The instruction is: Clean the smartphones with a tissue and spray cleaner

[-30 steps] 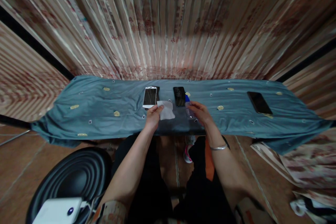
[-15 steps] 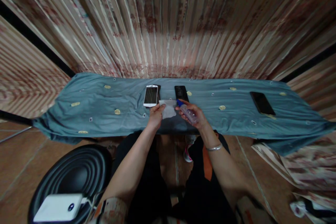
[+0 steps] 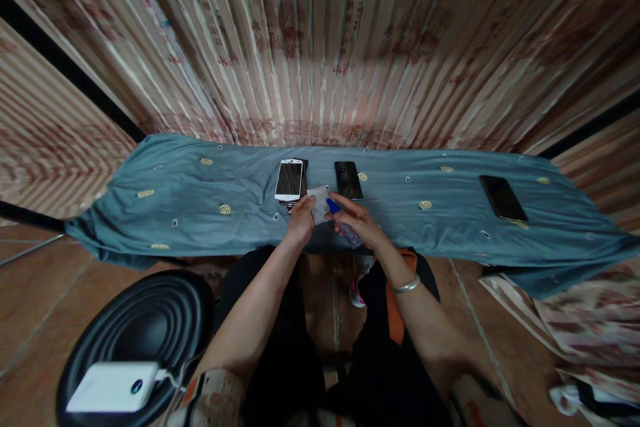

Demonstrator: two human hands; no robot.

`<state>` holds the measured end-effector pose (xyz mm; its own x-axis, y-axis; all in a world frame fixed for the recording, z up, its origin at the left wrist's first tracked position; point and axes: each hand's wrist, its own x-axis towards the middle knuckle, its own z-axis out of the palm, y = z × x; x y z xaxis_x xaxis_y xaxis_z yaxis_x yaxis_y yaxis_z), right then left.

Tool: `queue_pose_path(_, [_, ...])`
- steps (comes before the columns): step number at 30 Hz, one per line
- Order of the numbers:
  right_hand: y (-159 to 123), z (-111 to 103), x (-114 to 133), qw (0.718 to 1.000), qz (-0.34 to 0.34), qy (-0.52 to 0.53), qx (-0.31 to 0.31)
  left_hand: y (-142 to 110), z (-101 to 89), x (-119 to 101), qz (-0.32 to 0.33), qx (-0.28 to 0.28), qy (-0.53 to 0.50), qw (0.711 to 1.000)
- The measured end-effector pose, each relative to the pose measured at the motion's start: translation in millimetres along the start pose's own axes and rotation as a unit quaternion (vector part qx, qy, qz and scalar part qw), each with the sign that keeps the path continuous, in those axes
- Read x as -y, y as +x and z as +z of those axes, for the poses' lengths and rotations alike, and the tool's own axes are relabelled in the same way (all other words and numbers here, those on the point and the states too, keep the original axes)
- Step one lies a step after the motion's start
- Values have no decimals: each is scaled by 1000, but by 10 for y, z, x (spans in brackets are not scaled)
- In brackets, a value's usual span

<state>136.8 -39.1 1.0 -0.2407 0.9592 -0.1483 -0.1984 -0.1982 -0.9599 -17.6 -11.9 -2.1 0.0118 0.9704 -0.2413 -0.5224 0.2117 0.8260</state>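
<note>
My left hand [image 3: 301, 219] pinches a small white cloth [image 3: 320, 204] by its left edge. Closed round a clear spray bottle [image 3: 349, 234] with a blue top is my right hand [image 3: 361, 221]; the blue nozzle meets or nearly meets the cloth, I cannot tell which. Behind my left hand lies a white phone [image 3: 289, 180] with a dark screen, partly on top of another dark item [image 3: 305, 175]. A black phone [image 3: 348, 180] rests just beyond the cloth.
Another black phone [image 3: 503, 198] lies at the right of the blue-green covered table [image 3: 240, 173]. A pleated curtain [image 3: 310, 47] hangs behind. At lower left, a white power bank [image 3: 113, 387] with a cable sits on a round black stool [image 3: 145, 333].
The spray bottle in my right hand has moved left and its nozzle is now against or over the cloth. The cloth has shifted slightly, and more of the black phone shows.
</note>
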Motion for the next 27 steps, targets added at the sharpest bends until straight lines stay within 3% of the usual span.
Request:
queue_pose_path(14, [54, -50, -126, 969, -97, -227, -1, -45, 24, 39, -47, 6, -44, 998])
queue_pose_path(27, [39, -46, -129, 935, -151, -317, -44, -62, 31, 63, -76, 11, -82, 994])
